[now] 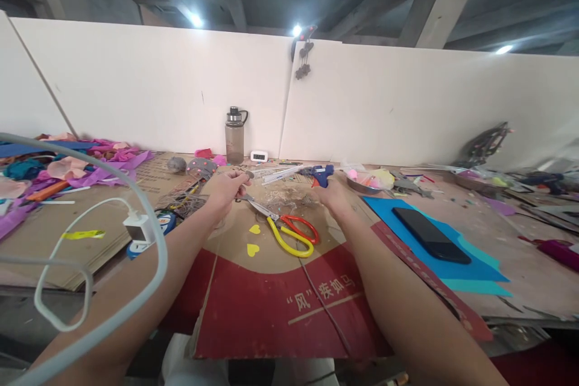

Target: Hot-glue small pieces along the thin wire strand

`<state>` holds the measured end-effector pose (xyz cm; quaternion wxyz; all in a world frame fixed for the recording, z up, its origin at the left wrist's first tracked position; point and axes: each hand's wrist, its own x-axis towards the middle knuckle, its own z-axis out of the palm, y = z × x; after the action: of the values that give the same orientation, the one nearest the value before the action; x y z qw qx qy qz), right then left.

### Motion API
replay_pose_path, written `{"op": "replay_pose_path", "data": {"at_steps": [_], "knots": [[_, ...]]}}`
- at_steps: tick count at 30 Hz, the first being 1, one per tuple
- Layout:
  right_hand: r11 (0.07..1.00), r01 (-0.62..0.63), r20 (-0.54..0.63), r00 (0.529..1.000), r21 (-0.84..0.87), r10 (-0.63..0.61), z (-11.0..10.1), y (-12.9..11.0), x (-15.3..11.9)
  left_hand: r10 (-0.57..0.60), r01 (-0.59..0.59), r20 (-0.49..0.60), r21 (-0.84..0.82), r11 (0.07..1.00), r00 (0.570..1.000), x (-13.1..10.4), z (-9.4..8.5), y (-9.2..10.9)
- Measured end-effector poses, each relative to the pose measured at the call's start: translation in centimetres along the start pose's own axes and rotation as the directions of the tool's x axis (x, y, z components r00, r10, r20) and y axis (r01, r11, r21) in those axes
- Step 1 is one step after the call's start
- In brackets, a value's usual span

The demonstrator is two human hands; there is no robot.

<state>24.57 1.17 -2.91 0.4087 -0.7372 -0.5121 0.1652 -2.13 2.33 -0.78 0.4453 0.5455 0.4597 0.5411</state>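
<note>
My left hand is closed in a pinch on a small grey piece, too small to make out well. My right hand is closed around the handle of a blue glue gun, whose orange trigger side faces left; the fingers are partly hidden. Between and below my hands, scissors with one yellow and one red handle lie on the cardboard, blades toward my left hand. Two yellow heart cutouts rest left of the scissors. Thin glue strands are scattered beyond the blades.
A bottle and a small digital clock stand by the white partition. Right lies a black phone on blue sheets. At left are coloured scraps and a white charger; its cable loops across the foreground.
</note>
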Motion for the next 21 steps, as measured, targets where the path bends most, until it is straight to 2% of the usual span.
{"op": "replay_pose_path", "data": {"at_steps": [3, 5, 7, 9, 12, 16, 21], "knots": [[0.987, 0.075, 0.021, 0.997, 0.139, -0.079, -0.6, -1.1, -1.0, -0.022, 0.022, 0.008, -0.001, 1.000, 1.000, -0.1, 0.0, 0.0], [0.941, 0.155, 0.045, 0.983, 0.302, -0.177, -0.7, -2.1, -2.0, -0.026, 0.026, 0.012, -0.030, 0.999, 1.000, -0.3, 0.1, 0.0], [0.818, 0.239, 0.059, 0.947, 0.524, -0.314, -0.6, -3.0, -3.3, -0.013, 0.014, 0.009, -0.077, 0.997, 1.000, -0.3, 0.1, 0.1], [0.727, 0.266, 0.084, 0.910, 0.633, -0.406, -0.5, -3.8, -4.5, 0.001, 0.000, 0.008, -0.120, 0.993, 1.000, -0.4, 0.1, 0.2], [0.709, 0.266, 0.143, 0.876, 0.653, -0.461, -0.3, -4.6, -6.1, 0.005, -0.003, 0.010, -0.177, 0.984, 1.000, -0.4, 0.1, 0.5], [0.661, 0.299, 0.146, 0.835, 0.689, -0.531, 0.1, -5.0, -7.4, 0.007, -0.006, 0.003, -0.245, 0.970, 1.000, -0.8, 0.2, 1.4], [0.700, 0.416, 0.135, 0.799, 0.580, -0.587, 0.5, -4.6, -7.8, -0.004, -0.002, -0.020, -0.273, 0.962, 1.000, -1.4, 0.4, 2.2]]}}
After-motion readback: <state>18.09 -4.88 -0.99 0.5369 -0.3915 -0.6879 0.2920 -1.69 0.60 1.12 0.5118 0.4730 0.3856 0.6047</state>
